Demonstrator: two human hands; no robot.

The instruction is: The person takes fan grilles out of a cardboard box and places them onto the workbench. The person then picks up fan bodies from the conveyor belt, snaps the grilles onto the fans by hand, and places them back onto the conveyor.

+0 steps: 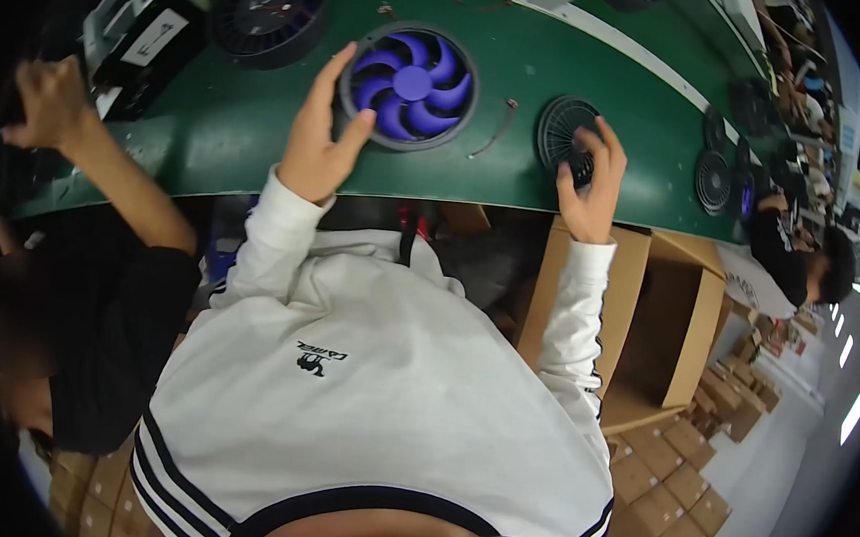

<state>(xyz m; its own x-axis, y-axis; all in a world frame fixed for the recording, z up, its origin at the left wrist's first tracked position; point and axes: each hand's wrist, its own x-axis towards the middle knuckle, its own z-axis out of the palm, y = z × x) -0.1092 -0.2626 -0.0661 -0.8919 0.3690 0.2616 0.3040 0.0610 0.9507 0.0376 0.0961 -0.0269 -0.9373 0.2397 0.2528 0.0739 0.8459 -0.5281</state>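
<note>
A round fan (pixel 413 82) with purple blades in a dark ring lies face up on the green workbench. My left hand (pixel 322 139) is at its left rim, with thumb and forefinger stretched apart; the thumb tip overlaps the rim. To the right, my right hand (pixel 593 185) has its fingers bent over the right side of a black round fan grille (pixel 559 134), the thumb at its lower edge. The fingertips look slightly blurred. Between the fan and the grille lies a short thin cable (pixel 498 130) with a small connector.
A larger black fan (pixel 269 8) and a black-and-white device (pixel 144 39) stand at the left. A co-worker's hand (pixel 51 103) is raised beside them. Further right are more fan grilles (pixel 713 180) and another person. An open cardboard box (pixel 658 332) stands below the bench edge.
</note>
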